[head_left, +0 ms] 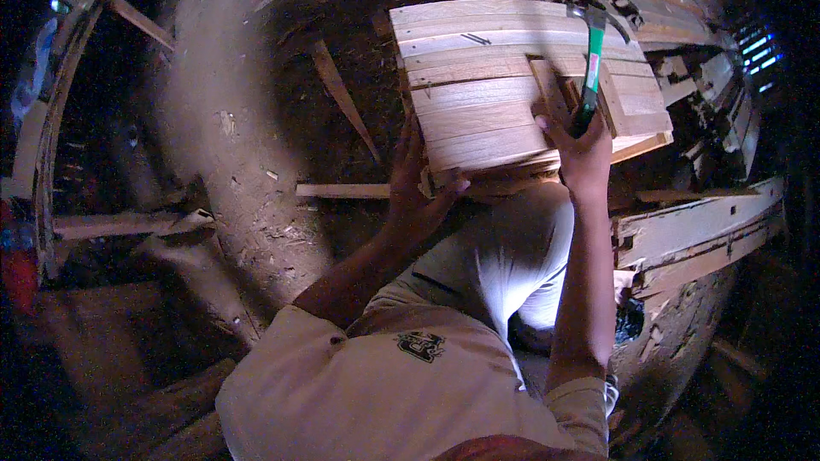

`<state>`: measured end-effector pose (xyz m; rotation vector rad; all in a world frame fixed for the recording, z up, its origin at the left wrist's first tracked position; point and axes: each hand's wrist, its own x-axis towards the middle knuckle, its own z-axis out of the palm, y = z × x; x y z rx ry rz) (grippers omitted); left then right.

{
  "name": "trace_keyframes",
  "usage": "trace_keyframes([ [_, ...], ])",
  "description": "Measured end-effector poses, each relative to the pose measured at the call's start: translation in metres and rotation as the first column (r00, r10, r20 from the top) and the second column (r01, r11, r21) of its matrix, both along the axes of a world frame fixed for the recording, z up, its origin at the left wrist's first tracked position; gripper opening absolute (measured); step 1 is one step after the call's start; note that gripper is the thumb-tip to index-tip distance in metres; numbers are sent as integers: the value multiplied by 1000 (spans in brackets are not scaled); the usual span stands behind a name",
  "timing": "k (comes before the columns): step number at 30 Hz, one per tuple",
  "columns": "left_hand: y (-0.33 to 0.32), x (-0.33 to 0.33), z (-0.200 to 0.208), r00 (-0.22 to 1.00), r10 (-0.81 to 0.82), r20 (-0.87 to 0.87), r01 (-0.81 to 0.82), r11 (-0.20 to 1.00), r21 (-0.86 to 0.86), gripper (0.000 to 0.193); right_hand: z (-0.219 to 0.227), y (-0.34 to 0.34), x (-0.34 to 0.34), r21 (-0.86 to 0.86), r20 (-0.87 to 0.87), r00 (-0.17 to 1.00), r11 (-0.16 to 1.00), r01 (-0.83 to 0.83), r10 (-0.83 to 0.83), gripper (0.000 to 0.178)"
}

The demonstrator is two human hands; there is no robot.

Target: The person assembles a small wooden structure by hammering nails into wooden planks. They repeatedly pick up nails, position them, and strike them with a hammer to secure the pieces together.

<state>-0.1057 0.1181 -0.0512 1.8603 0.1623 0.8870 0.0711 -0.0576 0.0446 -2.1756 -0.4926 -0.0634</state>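
A slatted wooden panel (pixel 478 115), seemingly the top of a crate or box, lies in front of me over my knees. My left hand (pixel 416 179) is closed on its near left corner, thumb toward me and fingers along the left side. My right hand (pixel 584 149) is closed around the black grip of a hammer (pixel 594 55) with a green handle. The hammer's metal head points away, at the panel's far right edge. Beside that hand, short wooden pieces (pixel 551 90) lie on the slats. A few nails (pixel 476 38) rest loose on the far slats.
Stacked boards (pixel 658 4) and scrap wood (pixel 717 85) fill the far right. A thick nailed timber (pixel 700 222) stands at my right. On the dirt floor (pixel 231 119) lie a thin strip (pixel 342 102) and a batten (pixel 342 191). A wooden frame (pixel 73 119) rises at left.
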Motion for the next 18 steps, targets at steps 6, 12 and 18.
trace_keyframes([
  [6, -2, -4, 9, 997, -38, 69, 38, 999, -7, 108, -18, -3, 8, 97, 72, 997, 995, -38, 31, 46],
  [12, -3, -7, 9, 999, -3, -32, 2, 999, -42, 112, -22, -9, 15, 35, 37, 998, 998, -61, 60, 39],
  [18, 1, -1, 0, 998, 13, 56, -16, 998, 54, 113, -28, -8, 14, 60, 66, 997, 997, -55, 51, 39],
])
